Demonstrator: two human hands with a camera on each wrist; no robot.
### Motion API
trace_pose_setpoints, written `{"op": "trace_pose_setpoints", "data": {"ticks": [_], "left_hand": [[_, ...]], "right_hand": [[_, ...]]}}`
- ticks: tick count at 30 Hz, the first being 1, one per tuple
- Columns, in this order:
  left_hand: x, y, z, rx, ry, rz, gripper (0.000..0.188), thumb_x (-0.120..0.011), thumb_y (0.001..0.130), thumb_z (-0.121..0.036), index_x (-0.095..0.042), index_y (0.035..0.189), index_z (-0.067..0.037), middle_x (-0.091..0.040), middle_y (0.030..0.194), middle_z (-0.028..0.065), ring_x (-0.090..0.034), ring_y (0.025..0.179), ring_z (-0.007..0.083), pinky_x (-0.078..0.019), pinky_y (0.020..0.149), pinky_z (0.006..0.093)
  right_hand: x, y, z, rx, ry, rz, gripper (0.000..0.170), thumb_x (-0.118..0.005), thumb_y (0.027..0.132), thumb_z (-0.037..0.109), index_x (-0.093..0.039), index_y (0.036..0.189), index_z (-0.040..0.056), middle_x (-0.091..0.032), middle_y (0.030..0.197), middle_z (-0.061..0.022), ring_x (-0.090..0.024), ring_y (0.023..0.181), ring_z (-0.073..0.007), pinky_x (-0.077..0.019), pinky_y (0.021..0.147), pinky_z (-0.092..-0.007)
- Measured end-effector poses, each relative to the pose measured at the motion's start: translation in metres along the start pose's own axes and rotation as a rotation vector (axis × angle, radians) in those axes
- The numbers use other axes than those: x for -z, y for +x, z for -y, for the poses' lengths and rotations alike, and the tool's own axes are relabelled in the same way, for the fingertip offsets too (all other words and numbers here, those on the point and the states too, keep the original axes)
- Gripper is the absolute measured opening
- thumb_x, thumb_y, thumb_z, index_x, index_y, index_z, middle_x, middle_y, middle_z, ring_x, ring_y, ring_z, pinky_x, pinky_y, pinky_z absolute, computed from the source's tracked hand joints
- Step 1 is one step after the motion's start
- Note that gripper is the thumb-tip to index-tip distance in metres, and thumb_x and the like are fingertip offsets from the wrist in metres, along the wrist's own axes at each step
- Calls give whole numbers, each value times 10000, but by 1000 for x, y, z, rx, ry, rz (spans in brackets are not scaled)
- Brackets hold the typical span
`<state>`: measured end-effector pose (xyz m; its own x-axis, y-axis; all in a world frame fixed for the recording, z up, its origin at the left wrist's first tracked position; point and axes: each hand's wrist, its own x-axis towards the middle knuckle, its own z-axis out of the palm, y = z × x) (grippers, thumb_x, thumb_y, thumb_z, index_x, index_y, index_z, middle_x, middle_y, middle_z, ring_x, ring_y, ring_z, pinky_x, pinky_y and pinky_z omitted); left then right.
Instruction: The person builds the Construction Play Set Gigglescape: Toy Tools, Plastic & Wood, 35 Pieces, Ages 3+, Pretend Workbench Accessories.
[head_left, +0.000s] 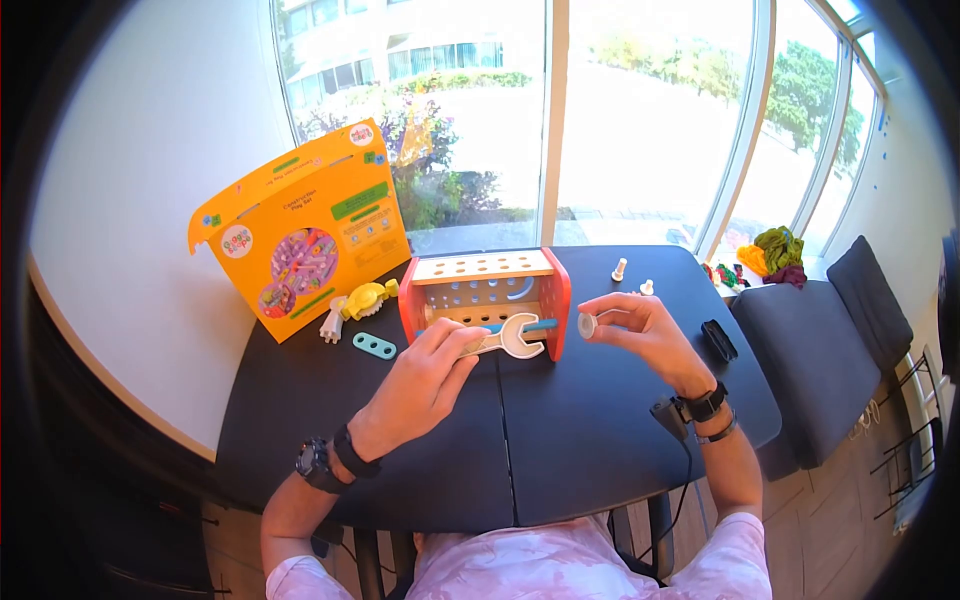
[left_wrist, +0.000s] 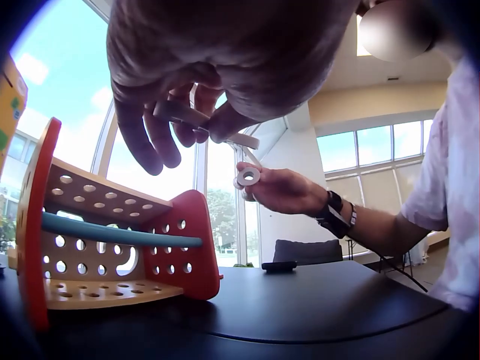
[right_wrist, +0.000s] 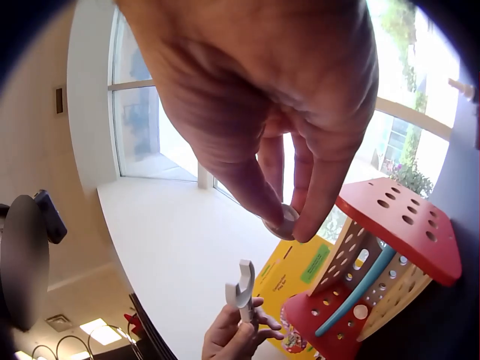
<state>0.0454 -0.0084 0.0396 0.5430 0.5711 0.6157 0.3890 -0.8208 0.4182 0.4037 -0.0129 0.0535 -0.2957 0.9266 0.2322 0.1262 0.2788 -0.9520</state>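
**Two hands, one toy part in each**

The left hand point(head_left: 420, 385) pinches the handle of a white toy wrench point(head_left: 520, 340). The wrench points toward the right hand point(head_left: 655, 338), with its open mouth at the far end. The right hand pinches a small round white piece point(head_left: 587, 326) between its thumb and fingers. The piece has a hole in it.

Past the left hand, and to the left of the right hand, sits a wooden toy box point(head_left: 559, 290). It has red ends, lots of holes and a blue rod point(head_left: 545, 324) across it. To the left of the left hand, a blue strip point(head_left: 374, 346) lies flat on the black table point(head_left: 600, 430). A yellow thing point(head_left: 368, 300) lies a bit farther that way. Beyond the right hand are two pale pegs point(head_left: 619, 270). A black case point(head_left: 718, 340) is to its right.
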Motion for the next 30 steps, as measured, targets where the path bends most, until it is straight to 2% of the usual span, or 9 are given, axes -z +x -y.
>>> {"op": "trace_pose_setpoints", "data": {"ticks": [5, 8, 10, 12, 15, 19, 22, 25, 30], "left_hand": [[3, -1, -1, 13, 1, 9, 316, -683, 1066, -2, -654, 1381, 15, -656, 1209, 211, -690, 1071, 436, -565, 913, 456], [4, -3, 1, 19, 10, 4, 323, -685, 1064, 3, -654, 1385, 16, -657, 1215, 209, -696, 1061, 429, -569, 899, 447], [4, -3, 4, 25, 5, -5, 331, -687, 1062, 7, -654, 1391, 18, -659, 1221, 207, -701, 1048, 420, -573, 882, 437], [3, -4, 4, 36, -17, -5, 327, -676, 1063, 2, -641, 1388, 6, -644, 1193, 203, -681, 1075, 444, -564, 905, 480], [4, -4, 2, 53, -30, 6, 321, -670, 1064, -3, -635, 1384, 3, -639, 1178, 205, -672, 1085, 459, -560, 914, 500], [3, -5, 5, 86, -25, 22, 319, -671, 1066, -9, -636, 1384, 2, -642, 1186, 207, -674, 1093, 462, -562, 915, 496], [1, -4, 6, 89, -25, 26, 313, -671, 1068, -12, -641, 1379, 0, -647, 1185, 207, -676, 1092, 464, -561, 913, 497], [0, -4, 6, 83, -37, 24, 300, -670, 1069, -12, -645, 1368, 0, -654, 1189, 210, -677, 1085, 466, -561, 909, 500], [5, -4, 12, 107, -20, -29, 286, -661, 1074, -20, -640, 1356, 15, -655, 1182, 211, -680, 1051, 445, -563, 889, 453]], "right_hand": [[3, -1, -5, -13, 147, -19, 216, -795, 1072, 105, -762, 1258, 1, -807, 1113, -62, -782, 1067, -156, -627, 1022, -307], [18, 1, -13, -36, 120, -114, 220, -786, 1085, 129, -775, 1255, -10, -810, 1122, -90, -787, 1033, -156, -645, 969, -305], [38, 7, -20, -8, 29, -244, 233, -786, 1088, 146, -786, 1253, -19, -819, 1104, -96, -787, 999, -145, -648, 940, -295], [65, 11, -32, -18, -89, -369, 232, -792, 1087, 160, -820, 1201, -40, -838, 1048, -107, -786, 934, -125, -646, 896, -274], [103, 13, -65, -40, -196, -450, 233, -819, 1061, 170, -837, 1145, -47, -844, 962, -98, -787, 843, -120, -650, 810, -260], [139, 10, -132, -182, -431, -390, 231, -858, 1013, 170, -848, 1085, -49, -842, 896, -93, -782, 745, -120, -647, 703, -257], [135, 4, -149, -319, -443, -362, 190, -868, 980, 147, -852, 1009, -40, -842, 879, -98, -778, 703, -118, -637, 662, -261], [127, 4, -149, -354, -599, -381, 179, -875, 950, 149, -854, 971, -28, -839, 864, -96, -766, 663, -116, -617, 628, -278], [114, 15, -142, -243, -866, -437, 254, -843, 973, 228, -859, 1015, -23, -832, 849, -93, -794, 786, -151, -614, 745, -314]]}}
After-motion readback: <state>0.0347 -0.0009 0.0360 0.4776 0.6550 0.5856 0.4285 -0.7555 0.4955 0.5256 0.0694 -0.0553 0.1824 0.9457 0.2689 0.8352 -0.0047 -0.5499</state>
